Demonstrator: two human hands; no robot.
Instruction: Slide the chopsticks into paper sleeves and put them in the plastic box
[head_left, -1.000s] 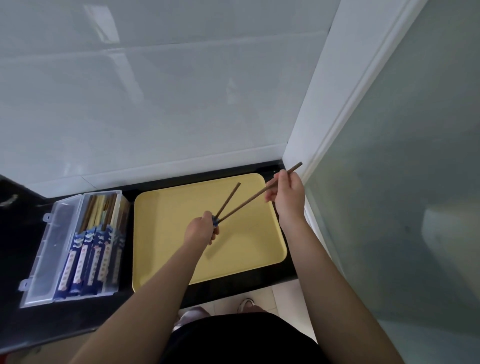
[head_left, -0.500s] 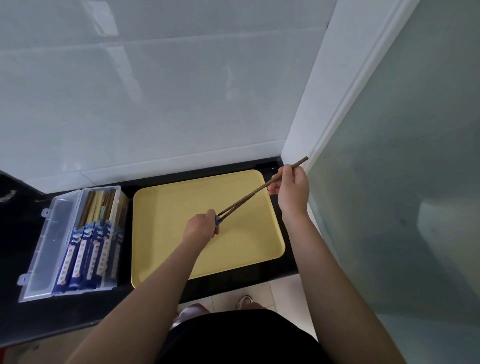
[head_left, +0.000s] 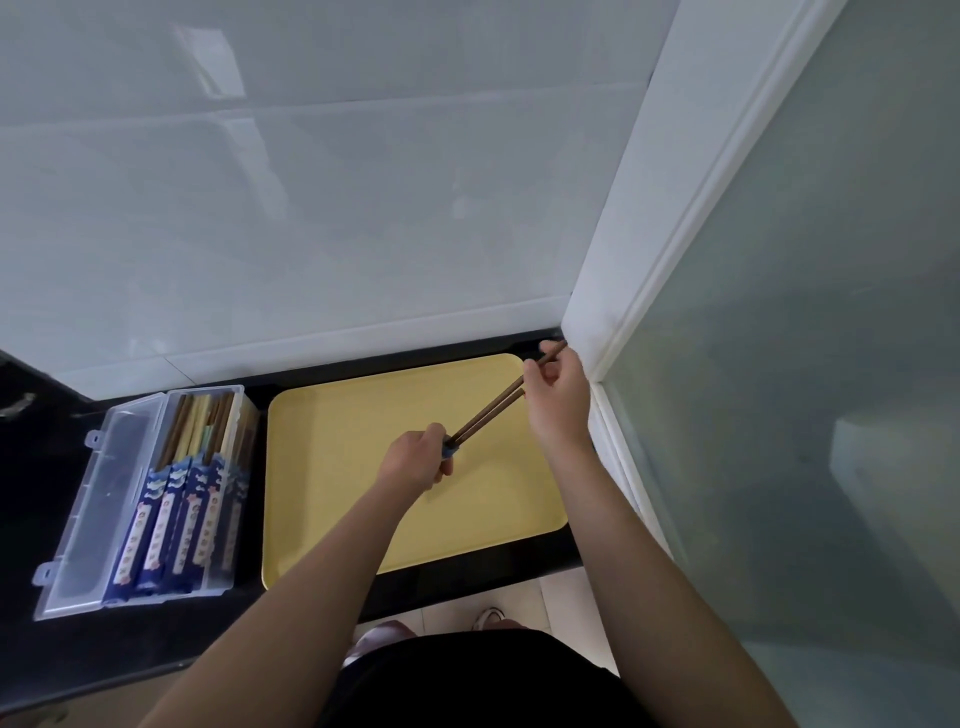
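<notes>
**Chopsticks held over the yellow tray, tips at the sleeve mouth**

The chopsticks (head_left: 488, 415), a dark brown pair, hang in the air above the yellow tray (head_left: 332, 467), slanting from low left to high right and lying close side by side. Nearest the camera, the person's two bare forearms reach forward over the edge of the black counter (head_left: 156, 639). The left hand (head_left: 415, 460) is curled into a loose fist over the middle of the tray and grips a blue paper sleeve (head_left: 450, 450); only the sleeve's mouth shows past the fingers, and the lower ends of the sticks meet it there. How far they have gone in cannot be told. Farther out, the right hand (head_left: 558, 395) pinches the upper part of the sticks between thumb and fingers, with the top ends poking out beyond it towards the white door frame (head_left: 649, 249).

To the left of the tray, just beside it on the counter, the clear plastic box (head_left: 67, 525) stands with its lid swung open to the left. Inside it lie several sleeved pairs (head_left: 176, 519), blue wrappers towards the camera and bare stick ends pointing to the white tiled wall (head_left: 311, 208) behind.
</notes>
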